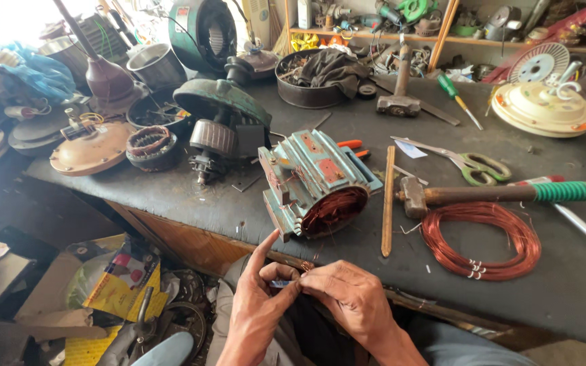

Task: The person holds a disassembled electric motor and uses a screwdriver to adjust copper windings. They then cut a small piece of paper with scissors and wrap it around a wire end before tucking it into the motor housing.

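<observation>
left hand [256,305] and right hand [347,295] pinched shut on thin copper wire [304,266], low before the table [191,193]. motor stator [317,183] on the table, partly wound. wire coil [481,238] waiting unused.

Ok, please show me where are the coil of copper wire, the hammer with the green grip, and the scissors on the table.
coil of copper wire [481,240], head view, on the left part of the ring.
hammer with the green grip [483,194], head view, on the middle of the handle.
scissors [477,167], head view, on the green handles.
</observation>
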